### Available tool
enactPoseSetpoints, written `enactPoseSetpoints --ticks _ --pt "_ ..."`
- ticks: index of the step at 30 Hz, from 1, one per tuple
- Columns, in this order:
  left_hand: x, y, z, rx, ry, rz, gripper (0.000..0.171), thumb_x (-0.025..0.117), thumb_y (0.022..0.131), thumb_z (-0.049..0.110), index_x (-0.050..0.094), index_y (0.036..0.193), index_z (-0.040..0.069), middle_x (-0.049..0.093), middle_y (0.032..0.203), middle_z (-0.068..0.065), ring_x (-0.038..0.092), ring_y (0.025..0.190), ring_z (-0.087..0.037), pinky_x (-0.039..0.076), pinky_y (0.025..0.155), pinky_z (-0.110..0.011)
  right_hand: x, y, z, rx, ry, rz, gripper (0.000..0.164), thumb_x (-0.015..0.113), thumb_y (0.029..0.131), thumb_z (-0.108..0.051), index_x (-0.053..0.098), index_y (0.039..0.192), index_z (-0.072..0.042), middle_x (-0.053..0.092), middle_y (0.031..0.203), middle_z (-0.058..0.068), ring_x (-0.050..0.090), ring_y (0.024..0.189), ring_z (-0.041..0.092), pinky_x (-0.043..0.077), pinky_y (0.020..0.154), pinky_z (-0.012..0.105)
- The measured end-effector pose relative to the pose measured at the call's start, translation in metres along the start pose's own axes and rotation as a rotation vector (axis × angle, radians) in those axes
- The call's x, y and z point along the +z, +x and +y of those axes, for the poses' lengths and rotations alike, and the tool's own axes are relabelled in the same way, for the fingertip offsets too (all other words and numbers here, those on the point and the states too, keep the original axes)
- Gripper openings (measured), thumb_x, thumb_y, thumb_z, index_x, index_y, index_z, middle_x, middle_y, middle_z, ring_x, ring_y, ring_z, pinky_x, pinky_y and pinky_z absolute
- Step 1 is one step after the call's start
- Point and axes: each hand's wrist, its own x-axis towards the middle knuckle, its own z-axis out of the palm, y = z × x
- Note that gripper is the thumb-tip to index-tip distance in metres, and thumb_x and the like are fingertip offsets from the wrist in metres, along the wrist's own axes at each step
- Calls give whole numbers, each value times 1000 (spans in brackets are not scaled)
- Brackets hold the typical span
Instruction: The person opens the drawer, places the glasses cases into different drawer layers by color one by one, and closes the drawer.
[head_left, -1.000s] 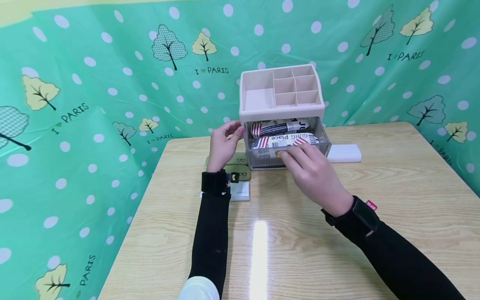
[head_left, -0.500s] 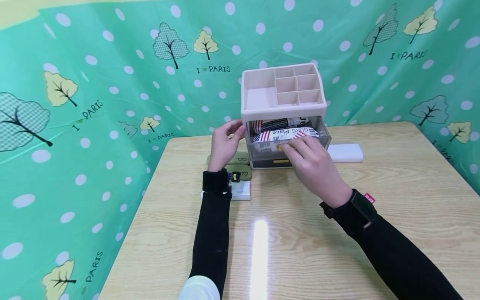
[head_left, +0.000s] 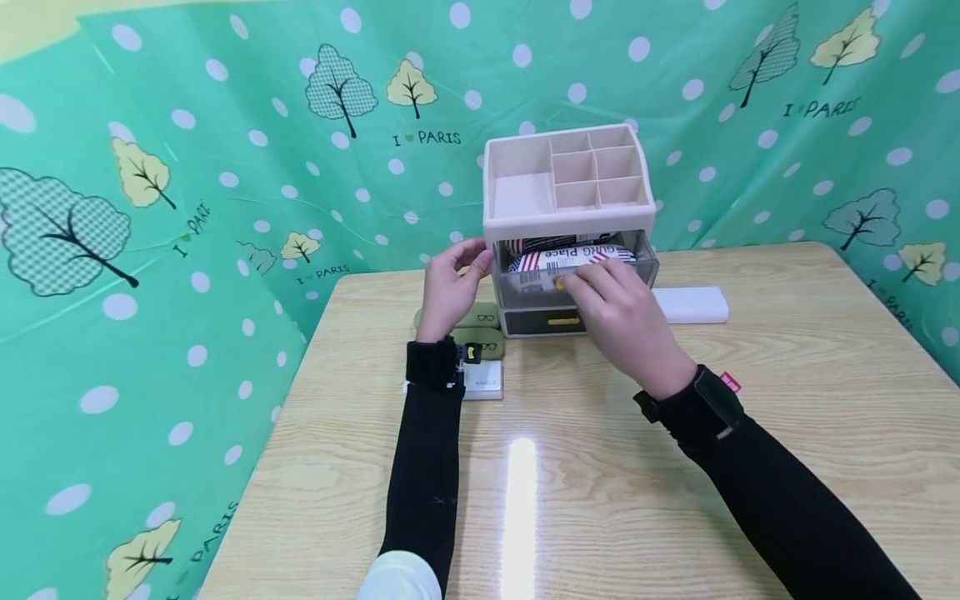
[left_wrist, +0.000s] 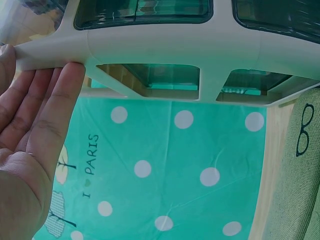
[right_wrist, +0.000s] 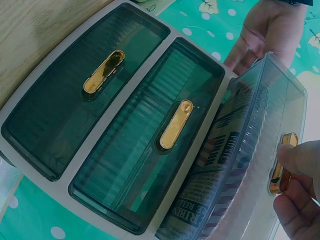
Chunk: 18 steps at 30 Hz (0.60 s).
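A white desktop organizer with smoky see-through drawers stands near the back of the table. Its top drawer is partly pulled out and holds printed, pouch-like bundles with stripes and lettering. My right hand pinches that drawer's gold handle between thumb and fingers. Below it, two more drawers are fully in, with gold handles of their own. At the organizer's left side, my left hand rests straight fingers against the frame, thumb toward the front edge.
Two green glasses cases lie left of the organizer, partly behind my left wrist, with a flat white box in front. A white block-like object sits at the right. A white round top shows at the bottom edge.
The top drawer has slid back into the organizer, my right hand moving with it, and the lower drawer front now shows more. My left hand stays at the side.
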Motion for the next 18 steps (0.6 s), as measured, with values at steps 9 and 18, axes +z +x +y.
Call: enactPoseSetpoints --ticks 9,18 --pt "1 0 5 -20 -10 0 33 65 101 15 66 127 -4 70 122 -19 68 110 -27 59 92 -27 5 4 6 16 21 14 17 63 93 13 70 108 10 69 101 23 62 96 40 54 91 49" --pt "0 9 -18 9 -42 -1 34 69 98 24 70 125 3 72 118 -13 69 107 -22 60 90 -26 11 7 13 37 24 12 19 65 91 14 71 108 9 70 102 22 62 93 38 55 85 47"
